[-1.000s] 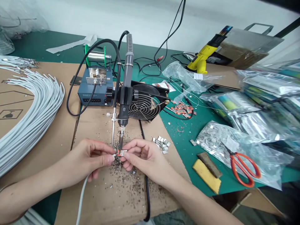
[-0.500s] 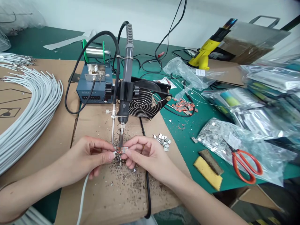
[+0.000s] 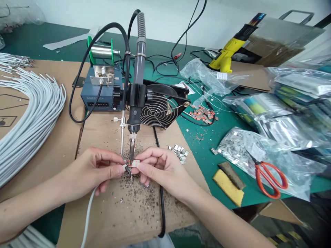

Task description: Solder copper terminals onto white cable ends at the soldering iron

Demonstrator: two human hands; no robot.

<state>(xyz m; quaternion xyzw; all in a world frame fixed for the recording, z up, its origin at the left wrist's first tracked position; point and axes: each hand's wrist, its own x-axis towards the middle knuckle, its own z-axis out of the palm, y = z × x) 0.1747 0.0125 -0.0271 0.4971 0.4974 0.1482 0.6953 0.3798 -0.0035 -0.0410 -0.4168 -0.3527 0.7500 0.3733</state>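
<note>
Between thumb and fingers, my left hand (image 3: 103, 170) pinches the end of a white cable (image 3: 88, 215), which hangs down toward the front edge. My right hand (image 3: 157, 168) is closed on a small metal connector (image 3: 135, 163). The cable end and connector meet just under the tip of a clamped soldering iron (image 3: 137, 82). Beside the iron, a thin metal feed tube (image 3: 122, 137) curves down to the same spot. Exact contact at the tip is too small to tell.
Coiled white cables (image 3: 41, 117) lie left. Behind stand a blue solder feeder (image 3: 99, 91) and a fan (image 3: 160, 110). Rightward are loose connectors (image 3: 178, 153), a yellow sponge (image 3: 227, 187), orange-handled scissors (image 3: 271, 179), a yellow heat gun (image 3: 227, 51) and plastic bags (image 3: 292, 120).
The camera view has shifted slightly, so everything sits a little higher and further left. The connector's face looks lighter and slightly turned. Both hands keep their grips.
</note>
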